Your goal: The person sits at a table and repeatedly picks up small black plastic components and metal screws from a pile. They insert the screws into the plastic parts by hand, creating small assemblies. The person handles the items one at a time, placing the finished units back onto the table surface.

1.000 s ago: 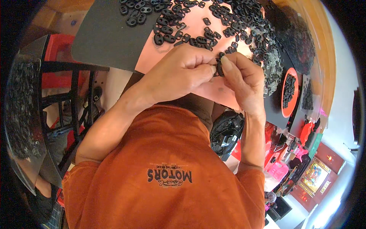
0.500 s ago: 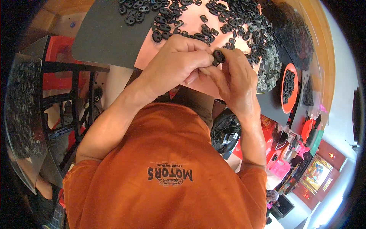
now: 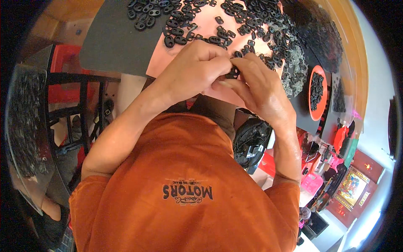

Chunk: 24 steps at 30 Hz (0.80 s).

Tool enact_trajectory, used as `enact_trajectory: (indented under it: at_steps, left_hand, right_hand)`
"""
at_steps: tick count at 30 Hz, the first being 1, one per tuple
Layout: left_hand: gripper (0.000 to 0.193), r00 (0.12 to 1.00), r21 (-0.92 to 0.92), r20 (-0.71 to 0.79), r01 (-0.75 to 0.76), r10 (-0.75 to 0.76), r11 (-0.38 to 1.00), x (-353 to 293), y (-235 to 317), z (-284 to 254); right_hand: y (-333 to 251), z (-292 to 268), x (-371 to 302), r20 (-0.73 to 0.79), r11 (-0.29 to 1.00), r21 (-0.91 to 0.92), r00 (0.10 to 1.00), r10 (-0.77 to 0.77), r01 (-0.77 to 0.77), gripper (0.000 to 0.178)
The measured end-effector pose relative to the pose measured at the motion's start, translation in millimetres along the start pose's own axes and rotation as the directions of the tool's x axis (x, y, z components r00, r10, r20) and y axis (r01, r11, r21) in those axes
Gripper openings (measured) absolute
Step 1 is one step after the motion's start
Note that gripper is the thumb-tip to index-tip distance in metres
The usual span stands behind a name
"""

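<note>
My left hand (image 3: 200, 69) and my right hand (image 3: 261, 90) meet above the near edge of the pink sheet (image 3: 161, 59). A small black two-hole cord lock (image 3: 233, 74) shows between them, partly covered by fingers. Curled right fingers and thumb pinch it. Against its left side press the closed left fingers; whatever else they hold is hidden. Beyond my hands, many loose black cord lock pieces (image 3: 178, 32) lie scattered on the sheet.
A heap of small pale, see-through pieces (image 3: 296, 75) lies right of the sheet. Farther right stands an orange dish (image 3: 313, 110) of small black parts. The dark tabletop (image 3: 107, 40) extends left. Black chair-like bars (image 3: 84, 105) stand left of my body.
The cord lock has moved slightly left and down, lying deeper between my hands. My right hand has turned, its fingers folding over the piece; my right forearm has shifted outward.
</note>
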State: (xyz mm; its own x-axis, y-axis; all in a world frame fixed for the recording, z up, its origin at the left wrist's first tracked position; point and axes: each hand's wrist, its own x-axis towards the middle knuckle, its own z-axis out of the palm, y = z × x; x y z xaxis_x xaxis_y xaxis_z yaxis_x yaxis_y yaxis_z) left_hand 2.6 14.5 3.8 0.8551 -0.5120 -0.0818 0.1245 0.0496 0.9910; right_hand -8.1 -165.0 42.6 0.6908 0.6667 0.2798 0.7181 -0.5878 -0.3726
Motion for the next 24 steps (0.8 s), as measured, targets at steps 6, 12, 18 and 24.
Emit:
enact_trajectory:
  at_steps: [6, 12, 18, 24]
  left_hand:
    - [0.023, 0.998, 0.004, 0.049, -0.048, 0.048, 0.999, -2.3, 1.2, 1.6]
    - [0.03, 0.994, 0.078, 0.017, -0.107, 0.106, 0.991, -0.4, -3.1, 7.1]
    - [0.028, 0.999, -0.021, 0.019, -0.031, 0.032, 0.999, 0.9, 5.4, 12.4]
    - [0.025, 0.899, 0.304, 0.058, -0.429, 0.433, 0.851, 4.7, -14.0, 6.5]
  right_hand:
    - [-3.8, -0.9, 1.8, 0.064, 0.986, -0.161, 0.997, -0.043, 0.053, 0.039]
    - [1.0, 4.4, -1.1, 0.14, 0.99, -0.132, 0.99, -0.022, 0.041, 0.036]
    - [12.7, 5.0, -1.4, 0.199, 0.989, -0.079, 0.974, -0.105, 0.123, 0.027]
    - [1.7, 3.3, 6.2, 0.229, 0.997, -0.075, 0.973, 0.025, -0.008, 0.029]
